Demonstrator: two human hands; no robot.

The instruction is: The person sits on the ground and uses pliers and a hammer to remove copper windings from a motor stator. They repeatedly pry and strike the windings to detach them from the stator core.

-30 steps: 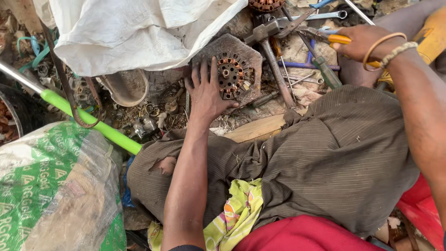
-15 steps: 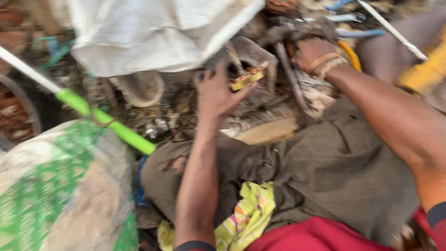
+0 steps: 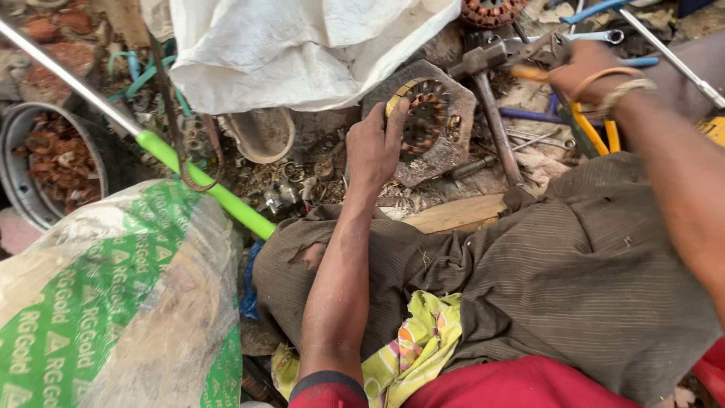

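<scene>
Left hand [image 3: 375, 145] clasped on the wound motor core [image 3: 424, 115], right hand [image 3: 583, 69] (well apart) closed around yellow-handled pliers [image 3: 596, 128].

Motor stator [image 3: 427, 125]: rusty matt metal, copper windings. Sack [image 3: 302, 45]: woven white plastic.

White sack [image 3: 302, 45] blocks above stator [image 3: 427, 121]; hammer [image 3: 495, 113] crowds right; scrap-littered ground [image 3: 302, 177] left.

Round motor stator [image 3: 424, 121] with copper windings, tilted upright on a flat grey slab [image 3: 445, 155]
</scene>
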